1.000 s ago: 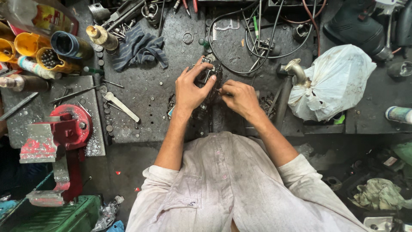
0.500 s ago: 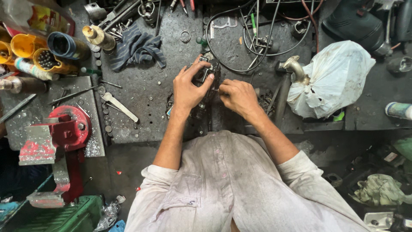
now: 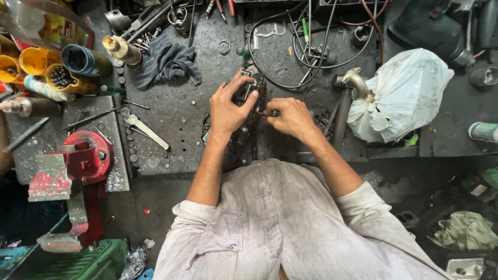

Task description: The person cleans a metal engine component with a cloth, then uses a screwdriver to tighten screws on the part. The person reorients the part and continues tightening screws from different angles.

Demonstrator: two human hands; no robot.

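On dark, cluttered workshop surface (image 3: 176,109): red vise (image 3: 78,166) left, white bag (image 3: 399,98) right. Left hand (image 3: 228,106) gripping small metal part (image 3: 251,93); right hand (image 3: 290,116) closed on thin tool (image 3: 265,114). Unchanged from earlier.

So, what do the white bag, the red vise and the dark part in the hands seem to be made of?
Bag: thin plastic film, probably; it crinkles, shines slightly and carries grey smudges.
Vise: likely cast metal with red paint, chipped to bare grey on the jaw faces.
Part, in the grip of the left hand: seemingly dark, greasy metal, though the hands hide most of it.
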